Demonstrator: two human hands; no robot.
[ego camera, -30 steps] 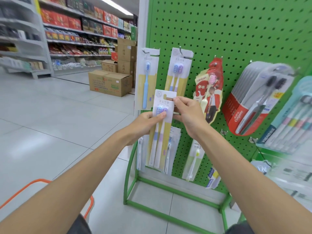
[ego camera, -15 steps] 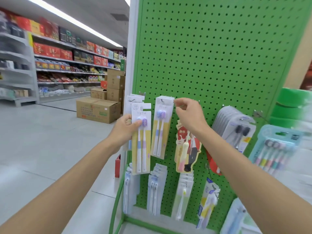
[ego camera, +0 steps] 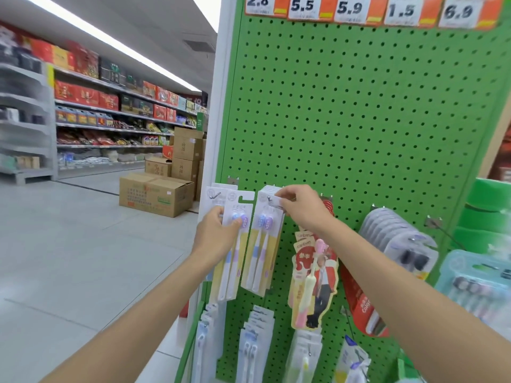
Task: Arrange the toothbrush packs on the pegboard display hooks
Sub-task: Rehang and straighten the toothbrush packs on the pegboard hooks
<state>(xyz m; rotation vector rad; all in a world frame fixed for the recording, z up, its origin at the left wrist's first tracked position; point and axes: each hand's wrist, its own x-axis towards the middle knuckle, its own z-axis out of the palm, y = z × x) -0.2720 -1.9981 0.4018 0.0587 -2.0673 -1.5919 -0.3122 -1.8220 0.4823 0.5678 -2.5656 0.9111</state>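
Note:
My left hand (ego camera: 214,236) grips a two-brush toothbrush pack (ego camera: 235,250) with a yellow card and blue and pink handles, held upright in front of the green pegboard (ego camera: 345,120). Its hang slot at the top is free of any hook. Just right of it, a stack of the same packs (ego camera: 264,244) hangs on a hook (ego camera: 269,199). My right hand (ego camera: 300,210) pinches the top of that stack at the hook. Behind the held pack another pack hangs on the leftmost hook (ego camera: 214,195).
Red cartoon toothbrush packs (ego camera: 315,283), grey bulk packs (ego camera: 398,241) and a blue multi-pack (ego camera: 475,280) hang to the right. More packs (ego camera: 254,344) hang on the row below. Price tags (ego camera: 351,8) line the top. Cardboard boxes (ego camera: 154,193) stand on the aisle floor at left.
The view has tilted up and drawn closer. My left hand has brought the held pack nearer to the hanging stack, and my right hand has closed on the stack's top.

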